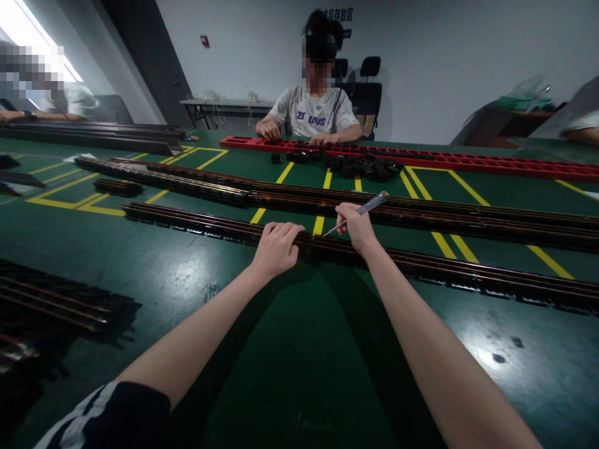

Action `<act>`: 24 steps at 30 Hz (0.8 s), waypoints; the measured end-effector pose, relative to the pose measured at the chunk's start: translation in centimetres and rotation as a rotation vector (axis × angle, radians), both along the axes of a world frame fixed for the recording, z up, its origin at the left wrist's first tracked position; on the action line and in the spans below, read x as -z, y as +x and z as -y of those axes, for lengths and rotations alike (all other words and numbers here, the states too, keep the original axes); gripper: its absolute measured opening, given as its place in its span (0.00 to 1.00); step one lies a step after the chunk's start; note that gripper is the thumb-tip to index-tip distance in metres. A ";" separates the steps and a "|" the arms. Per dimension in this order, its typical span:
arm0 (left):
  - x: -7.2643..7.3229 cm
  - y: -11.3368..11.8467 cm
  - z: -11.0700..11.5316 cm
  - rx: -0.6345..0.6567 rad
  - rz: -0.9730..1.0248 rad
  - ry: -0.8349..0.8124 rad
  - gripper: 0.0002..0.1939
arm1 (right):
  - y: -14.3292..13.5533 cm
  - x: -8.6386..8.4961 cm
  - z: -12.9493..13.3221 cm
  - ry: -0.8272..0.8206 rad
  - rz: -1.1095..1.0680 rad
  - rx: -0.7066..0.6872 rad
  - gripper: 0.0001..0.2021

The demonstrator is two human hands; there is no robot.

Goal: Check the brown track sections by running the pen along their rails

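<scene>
A long black rail strip with copper-coloured lines (210,227) lies across the green table in front of me. My left hand (277,249) is closed over this strip near its middle, fingers wrapped on the far side. In my right hand (354,226) is a screwdriver (373,203) with a clear handle, held like a pen. Its thin shaft slants down to the left, and the tip is at the strip just right of my left hand. Whether the tip touches a screw is too small to tell.
Behind lie more long black strips (449,215) and a short piece (118,187). A red slotted frame (491,161) with black parts (365,167) stands before a person (313,112) working opposite. More strips (51,299) lie at the left. Yellow tape lines (428,215) mark the tabletop.
</scene>
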State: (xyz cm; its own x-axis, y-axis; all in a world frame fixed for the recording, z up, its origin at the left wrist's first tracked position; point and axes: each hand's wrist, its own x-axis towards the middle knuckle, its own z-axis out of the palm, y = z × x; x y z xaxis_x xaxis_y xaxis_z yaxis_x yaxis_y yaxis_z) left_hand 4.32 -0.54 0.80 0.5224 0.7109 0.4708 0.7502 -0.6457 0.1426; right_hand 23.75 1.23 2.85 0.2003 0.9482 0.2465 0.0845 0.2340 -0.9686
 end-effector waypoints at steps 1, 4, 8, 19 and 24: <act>0.0 0.0 0.0 0.003 0.005 0.002 0.20 | 0.0 0.0 0.0 0.002 -0.006 0.005 0.17; 0.0 0.0 0.0 0.014 0.015 0.007 0.18 | 0.1 0.1 -0.1 0.013 -0.010 0.006 0.17; 0.0 0.0 0.1 0.004 0.015 0.003 0.18 | 0.2 0.1 -0.1 0.019 -0.012 0.005 0.18; 0.3 0.1 -0.1 -0.019 -0.014 0.043 0.19 | 0.2 0.1 -0.2 0.021 -0.029 0.016 0.18; 0.5 0.1 -0.2 -0.043 -0.046 0.055 0.20 | 0.0 0.0 -0.1 0.009 0.002 0.014 0.18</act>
